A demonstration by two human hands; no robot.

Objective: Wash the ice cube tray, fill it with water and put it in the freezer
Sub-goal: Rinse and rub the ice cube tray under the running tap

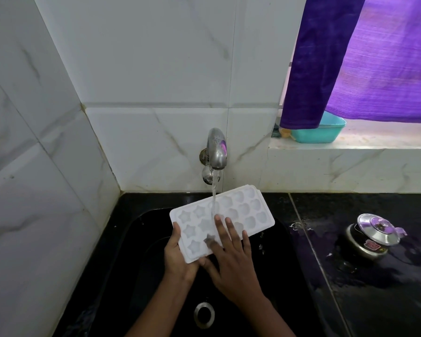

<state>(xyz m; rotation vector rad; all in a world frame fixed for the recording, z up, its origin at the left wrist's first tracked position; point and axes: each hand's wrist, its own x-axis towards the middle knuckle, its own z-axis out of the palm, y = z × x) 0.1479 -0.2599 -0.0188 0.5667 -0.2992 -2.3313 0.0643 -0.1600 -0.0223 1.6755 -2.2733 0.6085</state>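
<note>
From the head view, the left hand grasps the near-left corner of the white ice cube tray held over the black sink under the running tap, while the right hand lies flat, fingers straight, across its moulds.

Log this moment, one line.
washing | ice cube tray under running tap | left hand grips tray edge | right hand fingers flat on cavities
</note>
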